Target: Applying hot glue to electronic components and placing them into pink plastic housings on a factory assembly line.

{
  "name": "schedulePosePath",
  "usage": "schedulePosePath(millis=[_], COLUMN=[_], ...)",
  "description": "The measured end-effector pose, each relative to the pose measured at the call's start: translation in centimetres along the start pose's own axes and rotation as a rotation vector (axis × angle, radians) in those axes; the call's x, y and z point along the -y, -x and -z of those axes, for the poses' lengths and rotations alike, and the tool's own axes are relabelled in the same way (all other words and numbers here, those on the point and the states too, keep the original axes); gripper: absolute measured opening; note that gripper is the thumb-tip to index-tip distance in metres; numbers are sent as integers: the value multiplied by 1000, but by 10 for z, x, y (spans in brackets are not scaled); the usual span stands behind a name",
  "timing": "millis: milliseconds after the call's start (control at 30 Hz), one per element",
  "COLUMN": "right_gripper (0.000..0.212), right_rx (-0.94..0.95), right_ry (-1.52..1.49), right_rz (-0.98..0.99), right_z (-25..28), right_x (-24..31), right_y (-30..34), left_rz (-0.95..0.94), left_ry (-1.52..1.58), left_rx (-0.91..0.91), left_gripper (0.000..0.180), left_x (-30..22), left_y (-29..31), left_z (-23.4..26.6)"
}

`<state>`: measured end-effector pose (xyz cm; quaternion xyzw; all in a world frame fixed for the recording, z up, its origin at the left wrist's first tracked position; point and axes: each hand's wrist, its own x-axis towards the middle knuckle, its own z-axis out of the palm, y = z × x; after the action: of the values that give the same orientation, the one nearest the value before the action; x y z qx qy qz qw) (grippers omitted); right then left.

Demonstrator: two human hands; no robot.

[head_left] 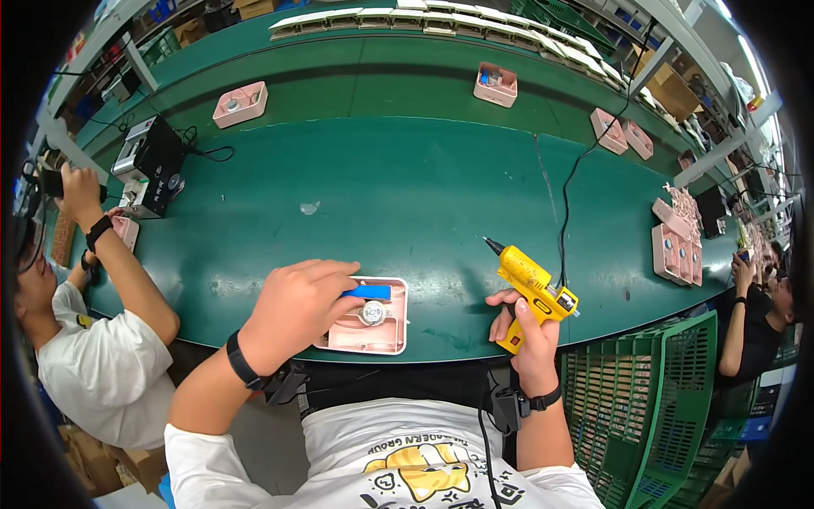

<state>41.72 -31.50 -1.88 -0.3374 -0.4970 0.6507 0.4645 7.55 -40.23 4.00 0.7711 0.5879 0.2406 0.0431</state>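
Your left hand pinches a small blue rectangular block inside the pink plastic open housing under it. Your right hand grips a yellow glue gun, nozzle tilted away. The hot tip could drip or its black cord snag. More pink housings lie well right.

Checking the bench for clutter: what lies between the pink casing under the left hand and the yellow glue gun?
Only bare green bench top separates the pink casing from the yellow glue gun, as the head view shows.
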Motion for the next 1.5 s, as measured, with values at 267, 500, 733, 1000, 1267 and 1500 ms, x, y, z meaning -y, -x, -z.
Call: schedulePosePath(millis=[267,500,733,1000,1267,1500], right_gripper=[28,30,28,33,27,20], right_rx=[270,618,604,413,282,269], right_ry=[113,646,704,470,528,580], right_rz=[-250,-340,-339,-524,-483,-450], right_z=[-64,-118,-121,-104,-86,-91], right_x=[46,53,41,63,54,60], right_y=[10,-25,-29,-22,-12,-11], left_rz=[549,488,436,278,226,393], left_ry=[614,897,873,421,393,550], left_rx=[-372,-523,-552,-576,-571,-593], left_gripper=[15,25,24,23,28,27], left_x=[-9,0,4,-2,-4,-9], left_y=[31,39,44,36,33,35], left_z=[-41,-62,-70,-47,-50,-56])
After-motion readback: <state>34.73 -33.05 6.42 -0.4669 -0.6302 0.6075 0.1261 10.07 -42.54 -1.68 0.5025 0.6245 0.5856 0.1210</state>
